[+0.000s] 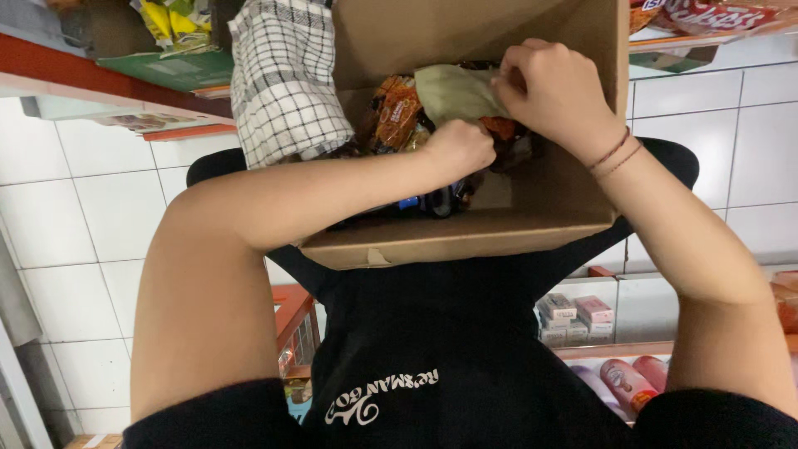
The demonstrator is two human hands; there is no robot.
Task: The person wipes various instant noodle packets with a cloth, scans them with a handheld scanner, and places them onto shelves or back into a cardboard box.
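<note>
While we lean over it, the cardboard box (pixel 465 237) rests against our black shirt (pixel 449 349), and inside it lies a heap of snack packets, orange wrappers (pixel 397 112) among them. On top of the heap sits a pale green packet (pixel 453 91), caught between our two hands. Our right hand (pixel 553 91) is bent at the knuckles, its fingertips pinching the packet's upper edge. Our left hand (pixel 460 145) is curled into a fist just below the packet, pressed against it and into the wrappers; whether it actually grips anything we cannot tell. Two thin red cords (pixel 613 156) circle our right wrist. Beyond our left hand, a checked cloth (pixel 283 79) hangs down past the box's far corner, partly covering that side. White floor tiles (pixel 75 216) spread under our left forearm, which lies across the box's near wall. Near our right elbow, small boxes (pixel 573 316) stand on a shelf.
</note>
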